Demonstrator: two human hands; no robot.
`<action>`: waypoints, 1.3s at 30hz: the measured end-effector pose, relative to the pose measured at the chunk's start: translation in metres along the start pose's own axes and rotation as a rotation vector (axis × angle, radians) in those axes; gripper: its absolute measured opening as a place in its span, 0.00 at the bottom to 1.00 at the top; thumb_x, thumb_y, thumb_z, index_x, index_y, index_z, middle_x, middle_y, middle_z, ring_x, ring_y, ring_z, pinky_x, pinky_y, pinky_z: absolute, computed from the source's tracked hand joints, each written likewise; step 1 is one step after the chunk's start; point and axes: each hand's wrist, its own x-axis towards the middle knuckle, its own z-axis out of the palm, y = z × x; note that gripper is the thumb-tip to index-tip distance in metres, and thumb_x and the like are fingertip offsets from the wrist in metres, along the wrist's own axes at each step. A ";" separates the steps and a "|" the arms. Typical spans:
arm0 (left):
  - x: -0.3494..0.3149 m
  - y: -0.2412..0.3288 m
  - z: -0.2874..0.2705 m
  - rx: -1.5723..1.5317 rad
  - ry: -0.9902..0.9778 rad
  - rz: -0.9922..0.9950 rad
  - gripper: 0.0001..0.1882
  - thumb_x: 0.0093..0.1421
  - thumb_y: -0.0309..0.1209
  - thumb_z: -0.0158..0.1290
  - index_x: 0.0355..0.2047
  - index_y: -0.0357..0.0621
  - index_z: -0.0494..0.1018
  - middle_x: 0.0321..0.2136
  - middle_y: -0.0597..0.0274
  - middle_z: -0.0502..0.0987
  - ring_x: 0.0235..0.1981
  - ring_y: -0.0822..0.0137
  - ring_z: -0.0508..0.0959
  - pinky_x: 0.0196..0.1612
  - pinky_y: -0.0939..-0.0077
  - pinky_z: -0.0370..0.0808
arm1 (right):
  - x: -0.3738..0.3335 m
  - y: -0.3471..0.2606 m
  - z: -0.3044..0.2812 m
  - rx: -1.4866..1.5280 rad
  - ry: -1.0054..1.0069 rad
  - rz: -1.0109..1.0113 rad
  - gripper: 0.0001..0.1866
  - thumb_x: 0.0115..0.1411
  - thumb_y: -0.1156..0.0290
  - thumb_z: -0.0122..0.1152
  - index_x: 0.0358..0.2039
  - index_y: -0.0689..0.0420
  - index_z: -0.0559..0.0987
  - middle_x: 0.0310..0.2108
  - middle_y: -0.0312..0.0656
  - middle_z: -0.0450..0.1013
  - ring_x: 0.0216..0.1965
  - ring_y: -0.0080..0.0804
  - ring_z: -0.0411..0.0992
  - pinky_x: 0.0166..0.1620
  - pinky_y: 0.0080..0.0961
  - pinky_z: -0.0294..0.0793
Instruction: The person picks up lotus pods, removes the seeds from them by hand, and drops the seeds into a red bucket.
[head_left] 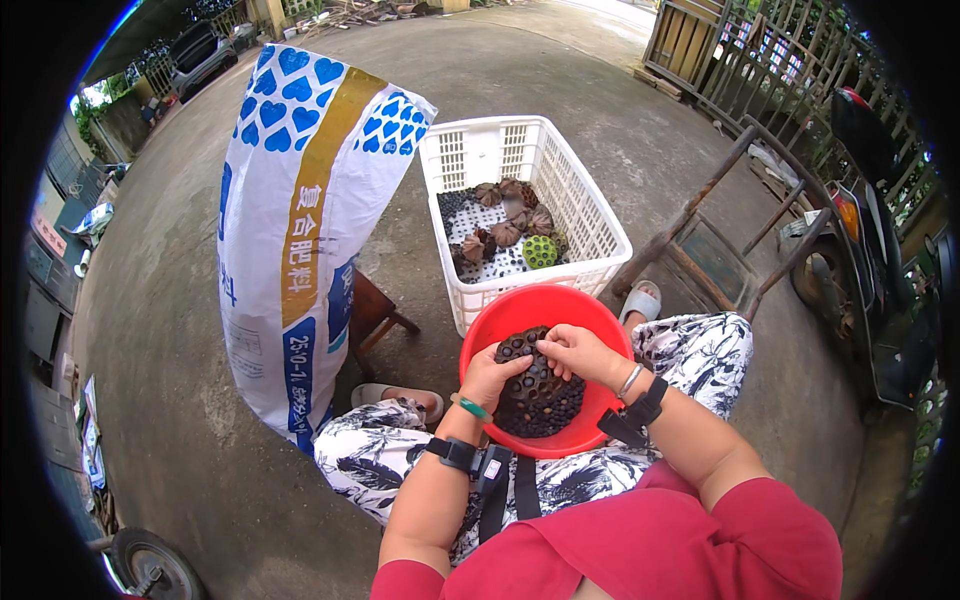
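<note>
A dark brown dried lotus seed pod (pixel 524 378) is held over a red basin (pixel 590 305) that rests at my lap. My left hand (pixel 490 380) is closed round the pod's left side, with the thumb on its pitted face. At the pod's upper right edge, my right hand (pixel 588 355) is closed, thumb and fingertips pressed against it. Whether a seed is between those fingers cannot be seen. Black lotus seeds (pixel 556 408) lie in the basin below, a few of them lighter brown.
Beyond the basin stands a white plastic crate (pixel 600 205) with brown pods (pixel 506 234), one green pod (pixel 540 251) and loose dark seeds. A tall white-and-blue woven sack (pixel 262 220) stands left, beside a wooden stool (pixel 372 310). A worn chair frame (pixel 715 255) and a motorbike (pixel 870 270) are right.
</note>
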 end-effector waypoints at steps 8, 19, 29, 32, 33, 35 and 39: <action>0.005 0.000 0.003 -0.131 -0.061 -0.034 0.11 0.50 0.23 0.53 0.36 0.34 0.71 0.31 0.60 0.76 0.32 0.71 0.76 0.37 0.78 0.72 | 0.002 0.005 -0.019 0.283 -0.203 0.054 0.14 0.56 0.61 0.54 0.31 0.59 0.68 0.24 0.38 0.68 0.22 0.20 0.68 0.22 0.15 0.70; 0.001 0.010 0.004 -0.208 -0.112 -0.056 0.12 0.51 0.24 0.53 0.38 0.34 0.71 0.33 0.60 0.75 0.33 0.70 0.75 0.38 0.78 0.71 | 0.000 -0.011 -0.024 0.128 -0.258 -0.016 0.11 0.55 0.64 0.55 0.30 0.59 0.69 0.22 0.36 0.68 0.21 0.20 0.68 0.21 0.14 0.68; 0.011 -0.003 -0.011 -0.166 0.256 0.079 0.12 0.50 0.25 0.56 0.36 0.38 0.71 0.32 0.61 0.75 0.31 0.70 0.75 0.36 0.77 0.72 | -0.008 -0.011 -0.020 0.366 -0.247 0.139 0.13 0.57 0.60 0.52 0.28 0.58 0.72 0.22 0.31 0.68 0.21 0.15 0.65 0.20 0.10 0.62; 0.010 -0.007 -0.013 -0.149 0.213 0.079 0.14 0.50 0.25 0.56 0.38 0.38 0.70 0.33 0.61 0.75 0.31 0.71 0.75 0.35 0.77 0.72 | -0.010 -0.015 0.001 -0.016 -0.150 0.137 0.15 0.57 0.56 0.52 0.29 0.58 0.72 0.20 0.29 0.65 0.20 0.14 0.62 0.22 0.10 0.64; 0.010 -0.008 -0.013 -0.137 0.173 0.075 0.14 0.50 0.25 0.56 0.38 0.38 0.69 0.33 0.61 0.75 0.31 0.71 0.75 0.35 0.77 0.72 | -0.007 -0.012 0.003 0.018 -0.140 0.116 0.18 0.55 0.55 0.54 0.26 0.59 0.72 0.19 0.34 0.67 0.19 0.21 0.65 0.23 0.17 0.67; 0.008 -0.009 -0.010 -0.163 0.136 0.070 0.14 0.51 0.25 0.55 0.38 0.38 0.69 0.33 0.61 0.75 0.31 0.71 0.75 0.35 0.77 0.72 | -0.010 -0.005 0.012 -0.485 0.084 -0.217 0.20 0.52 0.53 0.56 0.21 0.60 0.72 0.17 0.42 0.69 0.19 0.33 0.68 0.24 0.26 0.68; -0.001 0.003 -0.003 -0.265 0.025 0.055 0.11 0.53 0.25 0.53 0.38 0.39 0.69 0.32 0.61 0.75 0.31 0.71 0.75 0.36 0.77 0.73 | -0.011 -0.011 0.014 -0.557 0.115 -0.274 0.22 0.50 0.52 0.58 0.17 0.61 0.70 0.17 0.48 0.69 0.19 0.42 0.68 0.25 0.32 0.67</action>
